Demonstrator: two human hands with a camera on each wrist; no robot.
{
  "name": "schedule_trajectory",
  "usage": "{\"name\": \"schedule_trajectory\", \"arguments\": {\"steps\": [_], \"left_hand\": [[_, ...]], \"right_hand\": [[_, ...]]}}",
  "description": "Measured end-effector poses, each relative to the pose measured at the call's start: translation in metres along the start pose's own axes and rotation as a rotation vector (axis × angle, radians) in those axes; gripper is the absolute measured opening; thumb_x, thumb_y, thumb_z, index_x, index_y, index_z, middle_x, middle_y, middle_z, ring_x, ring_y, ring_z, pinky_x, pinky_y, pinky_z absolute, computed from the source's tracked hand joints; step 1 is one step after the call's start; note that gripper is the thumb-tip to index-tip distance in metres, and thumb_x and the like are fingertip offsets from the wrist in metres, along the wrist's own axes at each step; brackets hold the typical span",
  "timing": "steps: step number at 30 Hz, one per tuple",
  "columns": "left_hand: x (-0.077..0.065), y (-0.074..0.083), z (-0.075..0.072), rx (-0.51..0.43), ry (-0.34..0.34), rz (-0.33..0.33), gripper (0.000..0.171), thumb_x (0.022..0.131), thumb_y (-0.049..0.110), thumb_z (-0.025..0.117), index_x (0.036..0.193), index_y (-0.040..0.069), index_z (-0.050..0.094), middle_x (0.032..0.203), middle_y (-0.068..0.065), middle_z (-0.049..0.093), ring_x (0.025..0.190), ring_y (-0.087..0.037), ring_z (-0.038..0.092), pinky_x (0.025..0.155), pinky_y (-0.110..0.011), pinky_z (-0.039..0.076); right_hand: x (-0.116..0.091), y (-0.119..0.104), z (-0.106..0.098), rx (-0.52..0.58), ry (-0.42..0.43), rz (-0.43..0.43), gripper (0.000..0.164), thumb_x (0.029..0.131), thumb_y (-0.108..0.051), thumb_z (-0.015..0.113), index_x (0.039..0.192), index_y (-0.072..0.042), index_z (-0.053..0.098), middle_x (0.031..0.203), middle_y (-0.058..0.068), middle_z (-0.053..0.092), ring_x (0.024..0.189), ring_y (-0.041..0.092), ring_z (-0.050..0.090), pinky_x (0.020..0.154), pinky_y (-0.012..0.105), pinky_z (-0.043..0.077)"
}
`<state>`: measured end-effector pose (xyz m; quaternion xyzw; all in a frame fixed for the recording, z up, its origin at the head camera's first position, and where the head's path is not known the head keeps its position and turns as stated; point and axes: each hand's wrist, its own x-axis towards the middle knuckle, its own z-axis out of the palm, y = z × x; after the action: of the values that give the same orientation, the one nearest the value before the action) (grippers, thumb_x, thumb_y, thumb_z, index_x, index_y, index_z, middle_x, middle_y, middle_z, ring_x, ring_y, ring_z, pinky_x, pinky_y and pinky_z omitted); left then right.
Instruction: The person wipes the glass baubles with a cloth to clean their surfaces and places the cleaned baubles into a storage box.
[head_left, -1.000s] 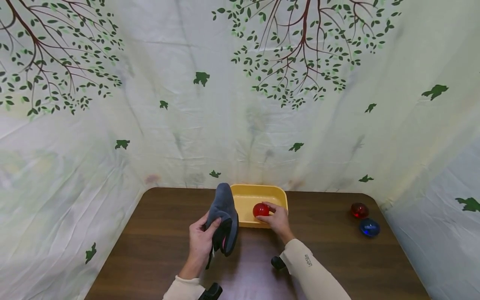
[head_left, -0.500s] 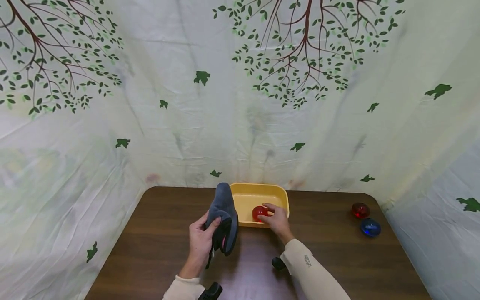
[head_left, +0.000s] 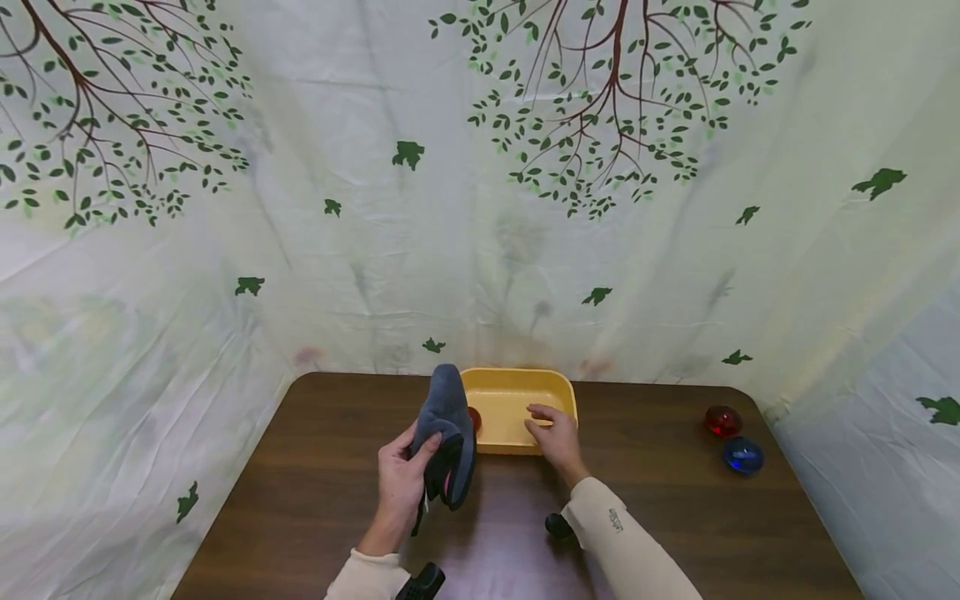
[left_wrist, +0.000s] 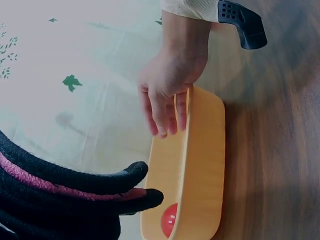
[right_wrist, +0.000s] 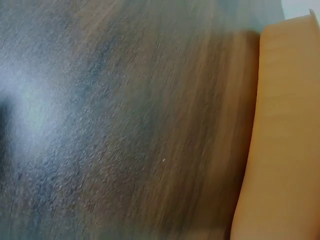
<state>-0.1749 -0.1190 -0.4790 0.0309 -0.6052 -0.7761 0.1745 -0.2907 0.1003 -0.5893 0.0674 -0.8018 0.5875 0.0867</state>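
Observation:
My left hand point(head_left: 401, 487) pinches a blue-grey cloth item point(head_left: 446, 404) upright above the table, thumb across its front. Black edges and a pink inside show on this item point(left_wrist: 70, 187) in the left wrist view; its exact kind is unclear. Behind it sits a yellow tray point(head_left: 519, 447). A red ball point(left_wrist: 169, 219) lies in the tray's left end, mostly hidden by the cloth item in the head view. My right hand point(head_left: 555, 437) hangs over the tray's right side, fingers loosely extended with nothing between them. Only the tray's orange-looking outer wall point(right_wrist: 282, 130) and tabletop appear in the right wrist view.
A clear red glass-like piece point(head_left: 723, 421) and a blue one point(head_left: 743, 456) lie at the right of the brown wooden table point(head_left: 637, 467). A pale curtain point(head_left: 375, 250) with printed branches and leaves hangs behind the table's far edge.
The right hand has let go of the red ball inside the tray, and the ball has rolled left behind the cloth item. The left hand keeps its hold, nearly still.

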Motion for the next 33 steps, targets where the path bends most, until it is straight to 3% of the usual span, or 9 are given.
{"name": "schedule_trajectory", "arguments": {"steps": [6,20,27,33], "left_hand": [[0.000,0.000,0.000,0.002,0.003,-0.009,0.039,0.085,-0.004,0.070,0.120,-0.016,0.058,0.094,0.008,0.072,0.087,-0.009,0.068,0.076,-0.024,0.056],[0.000,0.001,0.002,0.012,-0.010,-0.003,0.039,0.086,-0.006,0.067,0.121,-0.018,0.055,0.094,0.008,0.072,0.087,-0.009,0.068,0.077,-0.023,0.056],[0.000,0.002,0.002,0.011,-0.010,0.001,0.038,0.087,-0.006,0.066,0.121,-0.018,0.055,0.093,0.008,0.072,0.085,-0.009,0.068,0.076,-0.023,0.056],[0.001,0.001,0.001,0.018,-0.013,-0.010,0.039,0.086,-0.005,0.067,0.122,-0.016,0.056,0.095,0.007,0.072,0.087,-0.010,0.068,0.078,-0.024,0.055]], "right_hand": [[-0.001,0.000,-0.001,-0.013,-0.033,0.008,0.024,0.086,-0.003,0.070,0.109,0.004,0.070,0.115,0.016,0.067,0.101,0.032,0.065,0.073,0.034,0.058],[-0.001,-0.004,-0.007,-0.005,0.014,0.021,0.023,0.087,-0.003,0.070,0.108,0.003,0.071,0.106,0.017,0.070,0.096,0.032,0.066,0.075,0.039,0.057],[-0.004,-0.003,-0.026,-0.015,0.056,0.022,0.022,0.086,-0.004,0.071,0.107,0.002,0.072,0.101,0.019,0.071,0.091,0.030,0.068,0.071,0.030,0.057],[-0.005,0.000,-0.047,0.047,0.095,0.035,0.025,0.085,-0.002,0.071,0.108,0.006,0.070,0.101,0.022,0.070,0.088,0.024,0.066,0.071,0.017,0.052]]}}
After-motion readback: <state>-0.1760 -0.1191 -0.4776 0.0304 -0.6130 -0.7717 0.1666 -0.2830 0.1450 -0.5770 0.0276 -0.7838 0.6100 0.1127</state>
